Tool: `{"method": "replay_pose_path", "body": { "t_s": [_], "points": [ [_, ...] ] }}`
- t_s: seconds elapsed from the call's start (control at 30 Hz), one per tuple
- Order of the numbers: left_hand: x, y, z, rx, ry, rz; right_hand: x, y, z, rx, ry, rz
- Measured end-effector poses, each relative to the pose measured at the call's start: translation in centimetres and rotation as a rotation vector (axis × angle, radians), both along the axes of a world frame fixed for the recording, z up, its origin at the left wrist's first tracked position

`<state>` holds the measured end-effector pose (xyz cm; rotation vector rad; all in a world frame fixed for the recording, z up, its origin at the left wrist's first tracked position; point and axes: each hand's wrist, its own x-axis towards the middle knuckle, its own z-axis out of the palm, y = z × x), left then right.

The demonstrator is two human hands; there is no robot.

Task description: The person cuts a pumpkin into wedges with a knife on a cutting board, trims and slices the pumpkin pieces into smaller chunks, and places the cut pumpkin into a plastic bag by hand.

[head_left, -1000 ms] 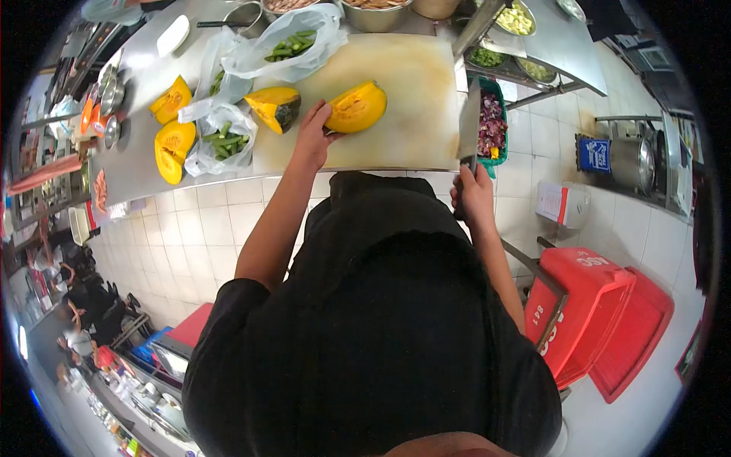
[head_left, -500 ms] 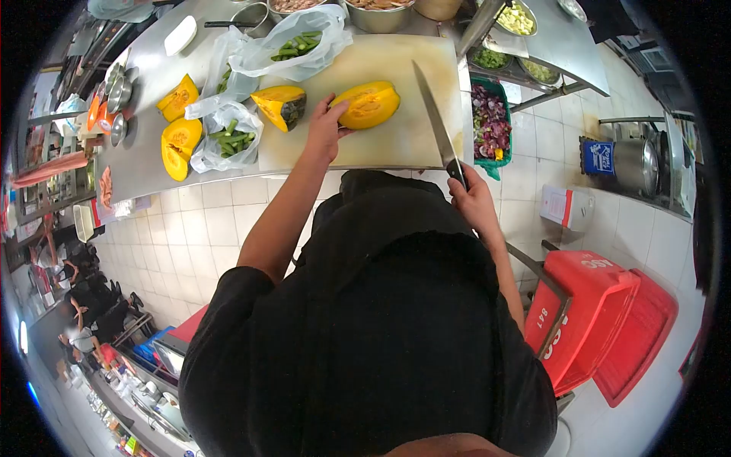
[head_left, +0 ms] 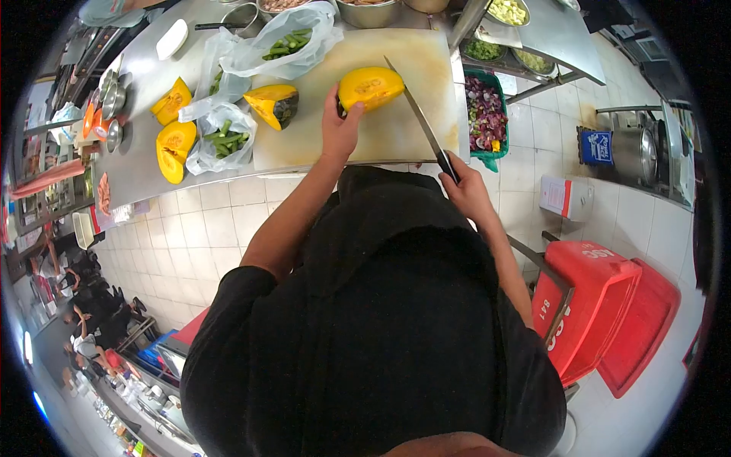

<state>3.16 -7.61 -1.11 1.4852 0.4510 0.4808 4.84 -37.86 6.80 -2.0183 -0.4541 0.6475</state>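
Pumpkin wedge (head_left: 369,86) gripped by curled left hand (head_left: 340,131); right hand (head_left: 468,190) closed round knife (head_left: 422,119); tuck fingertips imo, slice slow

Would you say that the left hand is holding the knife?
No, the right hand holds the knife, and the left hand holds a pumpkin piece.

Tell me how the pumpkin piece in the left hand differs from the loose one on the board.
The held piece looks longer than the loose piece. The loose piece shows dark rind; the held piece shows none here. The left hand touches the held piece; no hand touches the loose piece. Both show yellow.
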Motion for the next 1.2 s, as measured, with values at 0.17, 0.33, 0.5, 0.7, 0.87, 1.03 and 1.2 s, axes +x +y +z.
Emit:
{"method": "replay_pose_path", "body": {
  "t_s": [0.17,0.33,0.5,0.7,0.87,1.03,1.2],
  "points": [
    [-0.7,-0.5,0.7,0.314,-0.014,-0.138,-0.2,-0.4,-2.1,-0.055,-0.123,-0.053],
    [-2.9,-0.9,-0.5,0.716,-0.117,-0.284,-0.7,-1.6,-2.2,-0.200,-0.069,-0.079],
    [-3.9,-1.3,-0.3,0.830,-0.070,-0.394,0.3,-1.1,-2.3,-0.348,-0.072,-0.098],
    [-2.3,-1.7,1.6,0.896,-0.109,-0.366,1.9,0.7,-4.3,-0.475,-0.171,-0.068],
    [0.8,-1.8,1.9,0.878,-0.103,-0.383,2.5,2.0,-2.3,-0.439,-0.188,-0.011],
    [2.0,-1.9,1.2,0.880,-0.042,-0.352,1.6,2.6,1.5,-0.464,-0.229,0.067],
    [2.0,-2.3,1.0,0.875,-0.033,-0.340,1.7,3.2,1.6,-0.483,-0.178,0.109]
  ]
}}
